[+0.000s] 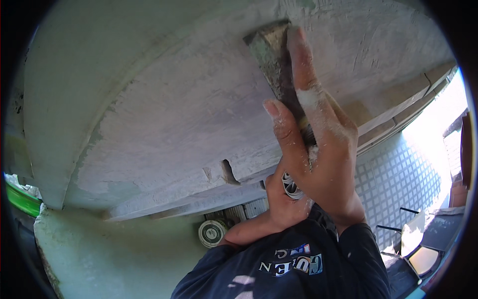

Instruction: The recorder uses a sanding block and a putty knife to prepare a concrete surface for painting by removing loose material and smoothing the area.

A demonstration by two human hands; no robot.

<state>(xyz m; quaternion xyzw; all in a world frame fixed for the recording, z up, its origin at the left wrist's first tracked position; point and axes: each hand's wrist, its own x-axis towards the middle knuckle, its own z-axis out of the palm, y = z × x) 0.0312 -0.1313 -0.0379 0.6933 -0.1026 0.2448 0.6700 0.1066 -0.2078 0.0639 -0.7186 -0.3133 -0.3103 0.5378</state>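
A: What's showing at the far left?

B: A green curved rim (22,199) is peeking in, and a pale green wall (99,254) is filling the lower corner. Above, a pale surface (164,119) is stretching toward the right, its ragged border curving down the left side.

A: And along its lower edge?

B: A dark notch (229,172) is cutting into it, with a round, ringed object (211,233) sitting below. Between the left border and the tool there's a broad stretch of surface — plenty of sideways room.

A: Where is the tool?

B: The scraper (280,70) is lying over the upper middle, its wide edge pointing up and left. I can't tell whether that edge is touching.

A: The hands?

B: The left hand (285,204) is curling its fingers beside a rolled-looking piece (292,187) — I can't tell what it's holding. The right hand (331,149), dusted white, is closing around the scraper, index finger lying straight along the blade, thumb pressing opposite.

A: Further right?

B: A layered edge (398,104) is running close beside that hand, narrowing the room there; gridded tiles (398,169) are showing beyond.
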